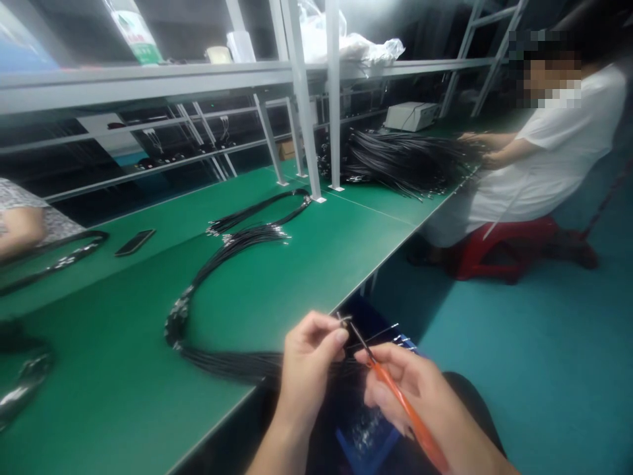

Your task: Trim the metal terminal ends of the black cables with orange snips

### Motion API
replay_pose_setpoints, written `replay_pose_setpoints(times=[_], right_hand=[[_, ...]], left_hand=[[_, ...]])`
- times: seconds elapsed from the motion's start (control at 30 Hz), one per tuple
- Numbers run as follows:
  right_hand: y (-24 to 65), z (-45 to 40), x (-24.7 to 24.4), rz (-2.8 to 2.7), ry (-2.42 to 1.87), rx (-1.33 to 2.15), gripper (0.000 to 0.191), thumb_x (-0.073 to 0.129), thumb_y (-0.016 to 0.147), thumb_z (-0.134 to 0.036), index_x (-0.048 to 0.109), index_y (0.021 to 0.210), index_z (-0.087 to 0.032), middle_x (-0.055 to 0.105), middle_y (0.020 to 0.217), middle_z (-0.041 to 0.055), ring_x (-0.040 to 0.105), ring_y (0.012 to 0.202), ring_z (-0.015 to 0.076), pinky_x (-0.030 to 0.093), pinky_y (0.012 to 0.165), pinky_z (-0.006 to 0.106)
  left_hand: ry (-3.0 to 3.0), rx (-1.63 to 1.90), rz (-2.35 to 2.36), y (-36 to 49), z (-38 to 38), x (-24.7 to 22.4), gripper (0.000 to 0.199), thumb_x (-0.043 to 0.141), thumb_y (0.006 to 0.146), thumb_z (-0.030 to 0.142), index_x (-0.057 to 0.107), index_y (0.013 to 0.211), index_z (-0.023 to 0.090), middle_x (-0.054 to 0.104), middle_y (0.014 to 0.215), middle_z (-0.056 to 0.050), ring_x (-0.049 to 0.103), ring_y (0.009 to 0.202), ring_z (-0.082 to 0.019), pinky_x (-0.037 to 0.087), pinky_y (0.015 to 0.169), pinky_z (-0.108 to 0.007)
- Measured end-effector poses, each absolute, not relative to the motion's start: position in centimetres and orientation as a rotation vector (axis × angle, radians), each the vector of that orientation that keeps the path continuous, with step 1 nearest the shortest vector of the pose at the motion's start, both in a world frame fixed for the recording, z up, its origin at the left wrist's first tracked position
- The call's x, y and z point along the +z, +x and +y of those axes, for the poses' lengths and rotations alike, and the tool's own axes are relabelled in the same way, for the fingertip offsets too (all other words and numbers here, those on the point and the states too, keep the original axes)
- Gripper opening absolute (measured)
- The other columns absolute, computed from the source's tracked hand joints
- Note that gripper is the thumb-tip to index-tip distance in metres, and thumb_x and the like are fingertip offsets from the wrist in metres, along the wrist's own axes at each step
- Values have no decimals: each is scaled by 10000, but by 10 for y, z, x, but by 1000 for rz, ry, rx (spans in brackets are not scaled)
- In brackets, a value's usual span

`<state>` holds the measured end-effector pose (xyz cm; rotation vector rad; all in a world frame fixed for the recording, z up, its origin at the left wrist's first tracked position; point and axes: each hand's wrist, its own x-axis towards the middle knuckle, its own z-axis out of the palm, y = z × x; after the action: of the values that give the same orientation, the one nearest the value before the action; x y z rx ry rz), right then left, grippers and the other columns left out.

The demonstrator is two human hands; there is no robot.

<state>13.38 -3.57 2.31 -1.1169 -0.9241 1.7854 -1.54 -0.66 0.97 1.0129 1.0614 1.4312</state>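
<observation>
Above the table's front edge, my left hand (314, 349) is closed in a pinch on the end of a thin black cable (346, 322); the fingers partly hide it. My right hand (413, 386) is wrapped round an orange-handled tool (403, 399) with a thin dark shaft. The shaft's tip meets or nearly meets the cable end at my left fingertips; I cannot tell which. A bundle of black cables (232, 365) curves across the green table and passes behind my left hand. Silvery ends show at the bundle's far end. Below my hands sits a blue tray (346, 448), blurred.
A looped cable bundle (257, 210) and a phone (135, 243) lie on the green table (297, 277). Grey shelf posts (309, 132) rise from it. At right a person in white (558, 152) sits on a red stool (494, 247) by a large cable pile (395, 158). Another person's arm (22, 231) shows at left.
</observation>
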Motion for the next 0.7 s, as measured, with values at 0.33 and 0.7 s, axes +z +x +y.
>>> replay_pose_setpoints(times=[0.33, 0.7], right_hand=[[126, -34, 17, -923, -1242, 1337, 292, 755, 679, -275, 615, 926, -206, 612, 670, -26, 583, 592, 115, 471, 522, 189], [124, -12, 13, -1463, -1160, 436, 298, 623, 776, -109, 572, 1023, -267, 705, 828, -3, 655, 646, 147, 533, 597, 246]], left_hand=[[1115, 1409, 1185, -14, -10, 12, 110, 706, 752, 210, 609, 726, 166, 571, 643, 42, 495, 531, -65, 405, 505, -165], [1357, 1303, 1277, -5, -17, 16, 98, 665, 781, 234, 633, 722, 163, 633, 710, -13, 573, 669, -147, 455, 638, -234]])
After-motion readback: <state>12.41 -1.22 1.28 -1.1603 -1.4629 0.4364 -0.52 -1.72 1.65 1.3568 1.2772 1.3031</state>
